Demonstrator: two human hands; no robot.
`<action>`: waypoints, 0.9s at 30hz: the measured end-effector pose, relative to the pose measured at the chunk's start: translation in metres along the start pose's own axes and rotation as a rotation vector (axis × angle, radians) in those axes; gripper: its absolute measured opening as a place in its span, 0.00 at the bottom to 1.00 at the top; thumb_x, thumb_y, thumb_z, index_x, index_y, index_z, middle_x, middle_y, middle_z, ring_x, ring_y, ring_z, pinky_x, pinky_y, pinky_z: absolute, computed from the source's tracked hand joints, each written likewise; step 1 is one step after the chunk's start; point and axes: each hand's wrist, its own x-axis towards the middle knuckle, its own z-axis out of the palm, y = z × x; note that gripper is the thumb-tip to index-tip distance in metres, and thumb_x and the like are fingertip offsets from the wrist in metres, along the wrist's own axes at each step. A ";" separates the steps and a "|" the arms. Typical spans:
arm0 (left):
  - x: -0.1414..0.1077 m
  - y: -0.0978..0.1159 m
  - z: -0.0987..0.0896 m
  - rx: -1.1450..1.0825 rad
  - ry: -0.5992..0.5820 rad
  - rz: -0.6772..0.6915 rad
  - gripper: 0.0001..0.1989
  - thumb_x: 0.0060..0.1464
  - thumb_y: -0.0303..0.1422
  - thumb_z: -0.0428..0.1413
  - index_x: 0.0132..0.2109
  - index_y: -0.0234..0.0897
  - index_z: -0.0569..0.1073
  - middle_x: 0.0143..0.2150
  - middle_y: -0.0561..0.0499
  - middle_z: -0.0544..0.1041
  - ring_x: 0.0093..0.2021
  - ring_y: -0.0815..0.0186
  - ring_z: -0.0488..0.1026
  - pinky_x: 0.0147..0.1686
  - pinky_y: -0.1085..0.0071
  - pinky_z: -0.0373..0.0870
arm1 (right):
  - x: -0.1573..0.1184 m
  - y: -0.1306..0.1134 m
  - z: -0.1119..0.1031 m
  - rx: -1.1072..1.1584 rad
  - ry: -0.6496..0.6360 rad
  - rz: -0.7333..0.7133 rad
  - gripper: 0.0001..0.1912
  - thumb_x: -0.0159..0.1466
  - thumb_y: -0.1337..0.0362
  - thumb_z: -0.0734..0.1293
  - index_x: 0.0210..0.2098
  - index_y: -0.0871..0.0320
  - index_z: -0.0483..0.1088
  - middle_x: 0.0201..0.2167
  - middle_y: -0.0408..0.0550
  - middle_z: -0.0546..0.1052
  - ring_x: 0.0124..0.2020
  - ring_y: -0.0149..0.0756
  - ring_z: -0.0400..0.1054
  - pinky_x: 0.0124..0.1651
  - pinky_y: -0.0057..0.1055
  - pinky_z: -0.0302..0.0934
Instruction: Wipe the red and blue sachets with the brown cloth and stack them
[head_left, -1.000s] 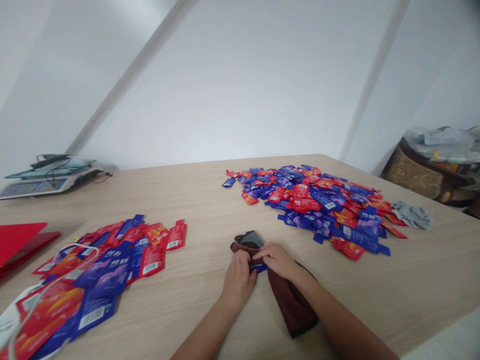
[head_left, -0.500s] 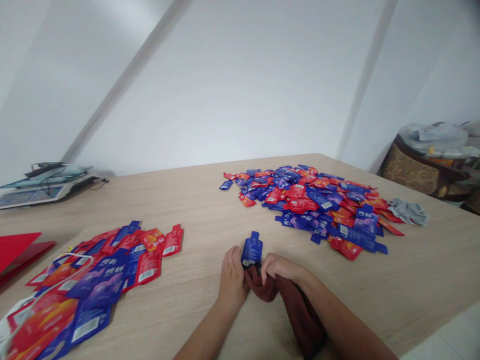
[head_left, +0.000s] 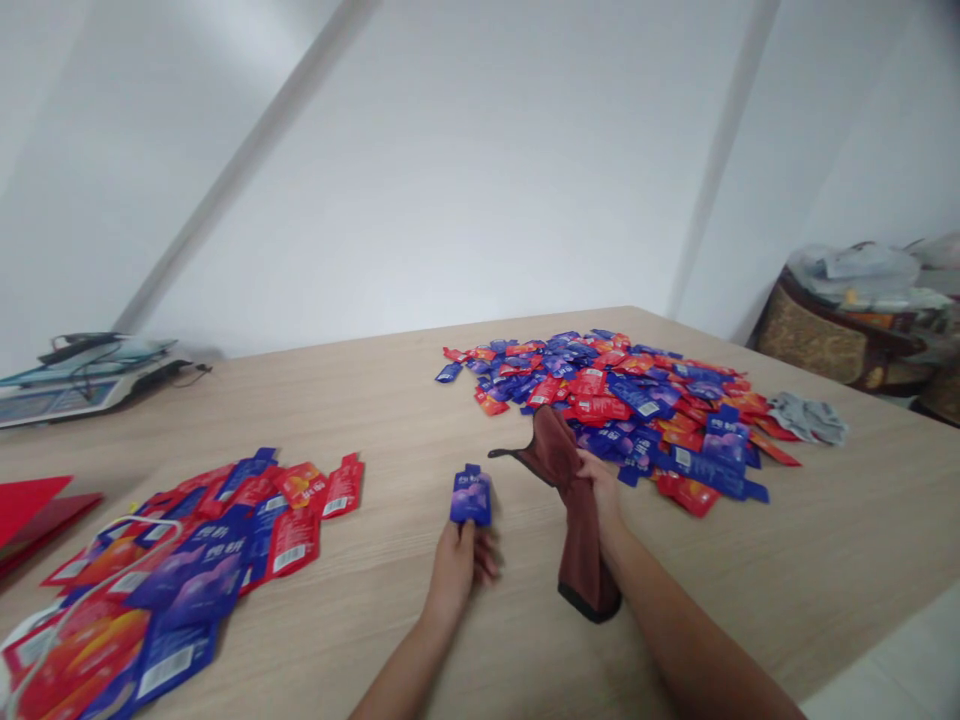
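Note:
Between the thumb and fingers of my left hand [head_left: 454,568] is the lower end of a small blue pouch [head_left: 471,497], its purple printed side up and its narrow neck pointing away from me. My right hand [head_left: 600,487] grips a maroon cloth [head_left: 581,520] with black edging around its middle. One end of the cloth flares out above the hand with a thin dark strip pointing left, and the other hangs toward me. The cloth and the pouch are apart.
A large heap of red and blue pouches [head_left: 592,385] lies at the back right, with a grey glove-like cloth [head_left: 808,418] beside it. More pouches [head_left: 217,560] lie at the left, near a red folder-like item [head_left: 34,505] and a scale [head_left: 82,390]. A chair [head_left: 814,330] stands beyond the table.
The blue pouch has come away from the cloth and turned to its purple printed side. My right hand has lifted the cloth up and right; my left hand has shifted slightly left.

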 end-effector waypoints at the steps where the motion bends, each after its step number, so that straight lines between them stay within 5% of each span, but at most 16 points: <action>1: -0.006 0.001 0.003 0.010 -0.120 -0.074 0.29 0.51 0.58 0.39 0.32 0.35 0.66 0.19 0.51 0.71 0.15 0.67 0.67 0.14 0.73 0.61 | -0.003 -0.001 0.003 0.000 0.011 0.014 0.18 0.45 0.64 0.58 0.30 0.58 0.76 0.29 0.46 0.79 0.33 0.42 0.71 0.38 0.37 0.65; 3: -0.019 0.007 0.008 0.182 -0.273 -0.127 0.33 0.52 0.59 0.33 0.23 0.35 0.65 0.17 0.48 0.70 0.14 0.66 0.66 0.14 0.71 0.61 | -0.012 -0.003 0.011 -0.062 -0.030 0.021 0.18 0.46 0.66 0.59 0.31 0.57 0.77 0.30 0.45 0.79 0.35 0.42 0.71 0.41 0.37 0.64; 5: -0.029 0.013 0.009 0.449 -0.221 0.059 0.33 0.56 0.54 0.32 0.20 0.36 0.66 0.18 0.46 0.71 0.19 0.64 0.70 0.21 0.68 0.67 | -0.023 -0.007 0.020 -0.161 -0.140 -0.033 0.18 0.48 0.67 0.59 0.32 0.56 0.77 0.32 0.45 0.79 0.37 0.42 0.71 0.44 0.37 0.63; 8: -0.030 0.013 0.003 0.818 0.016 0.557 0.22 0.60 0.41 0.39 0.36 0.35 0.74 0.38 0.42 0.77 0.43 0.59 0.73 0.45 0.60 0.68 | -0.038 -0.014 0.037 -0.279 -0.319 -0.193 0.19 0.53 0.69 0.58 0.37 0.54 0.77 0.39 0.46 0.78 0.45 0.41 0.69 0.51 0.38 0.60; 10: -0.024 0.003 -0.001 1.048 0.071 0.736 0.19 0.58 0.36 0.43 0.50 0.32 0.71 0.53 0.38 0.71 0.56 0.55 0.65 0.54 0.55 0.61 | -0.048 -0.016 0.049 -0.382 -0.504 -0.294 0.21 0.56 0.70 0.57 0.44 0.52 0.74 0.48 0.46 0.75 0.52 0.39 0.65 0.56 0.39 0.56; 13: -0.014 -0.015 -0.002 1.331 0.006 0.735 0.25 0.54 0.33 0.47 0.57 0.27 0.65 0.57 0.34 0.67 0.60 0.50 0.59 0.57 0.50 0.55 | -0.057 -0.013 0.065 -0.615 -0.813 -0.330 0.23 0.60 0.69 0.56 0.52 0.50 0.68 0.57 0.46 0.68 0.59 0.38 0.58 0.61 0.43 0.50; 15: -0.010 -0.021 -0.001 1.430 -0.029 0.680 0.26 0.54 0.34 0.46 0.58 0.26 0.65 0.57 0.33 0.68 0.60 0.49 0.59 0.59 0.50 0.53 | -0.058 -0.009 0.072 -0.771 -0.908 -0.291 0.23 0.62 0.69 0.55 0.53 0.49 0.67 0.57 0.45 0.67 0.60 0.37 0.56 0.61 0.44 0.48; 18: -0.007 -0.021 0.001 1.488 -0.021 0.650 0.28 0.55 0.36 0.45 0.59 0.23 0.63 0.58 0.32 0.66 0.61 0.49 0.59 0.59 0.50 0.52 | -0.051 -0.001 0.072 -0.954 -0.888 -0.280 0.23 0.64 0.69 0.52 0.54 0.49 0.66 0.58 0.45 0.66 0.61 0.34 0.55 0.62 0.41 0.46; 23: -0.004 -0.020 -0.001 1.470 0.082 0.764 0.29 0.58 0.40 0.42 0.61 0.24 0.60 0.64 0.35 0.58 0.64 0.52 0.52 0.59 0.53 0.55 | -0.033 0.008 0.054 -1.298 -0.600 -0.243 0.25 0.64 0.69 0.52 0.60 0.59 0.59 0.61 0.54 0.61 0.63 0.39 0.51 0.61 0.41 0.44; 27: -0.003 -0.019 -0.001 1.413 0.135 0.803 0.28 0.59 0.41 0.42 0.60 0.25 0.60 0.63 0.36 0.60 0.64 0.54 0.54 0.59 0.53 0.55 | -0.031 0.015 0.045 -1.345 -0.479 -0.261 0.23 0.66 0.67 0.51 0.59 0.60 0.60 0.60 0.55 0.63 0.62 0.39 0.53 0.60 0.40 0.45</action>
